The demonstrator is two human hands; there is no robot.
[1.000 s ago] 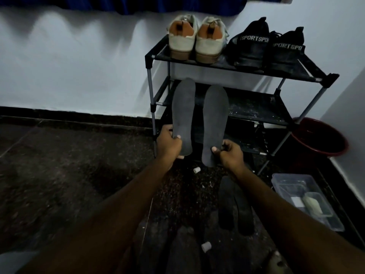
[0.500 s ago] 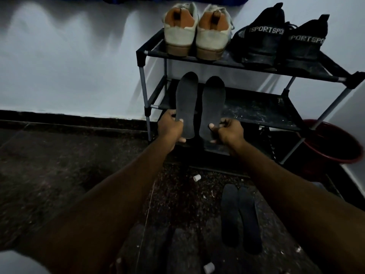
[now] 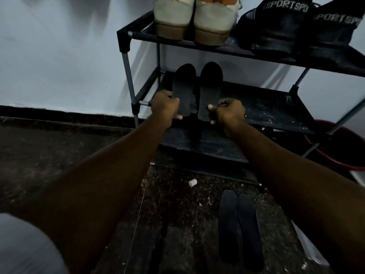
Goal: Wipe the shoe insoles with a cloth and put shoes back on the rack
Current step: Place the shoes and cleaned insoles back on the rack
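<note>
**Step in hand (judged):** a pair of insoles is being placed on the rack point(image 3: 123, 40), at the middle shelf point(image 3: 266, 103), near its left front corner. No cloth is being shown in view, so it cannot be told whether the wiping is finished.

**Grasp:**
- The left insole point(image 3: 183, 89) is being gripped at its heel end by the left hand point(image 3: 165, 107), with the fingers point(image 3: 177, 117) curled under the edge and the thumb on top.
- The right insole point(image 3: 210, 89) is being pinched at its heel end by the right hand point(image 3: 229, 111) in the same way.

**Position:** both insoles are being held side by side, close but apart. Their toes are pointing to the shelf's back edge and their heels are overhanging its front edge. It cannot be told whether the toes are touching the shelf.

**Surroundings:**
- White shoes point(image 3: 189, 20) and black shoes point(image 3: 296, 28) are standing on the top shelf, the white pair at its left end.
- Floor insoles point(image 3: 240, 228) are lying in front of the rack, well apart from both hands.

**Next move (judged):** the insoles are to be laid flat and both grips released, or each is to be fitted into its shoe. In the second case, matching insole to shoe is being called for.
</note>
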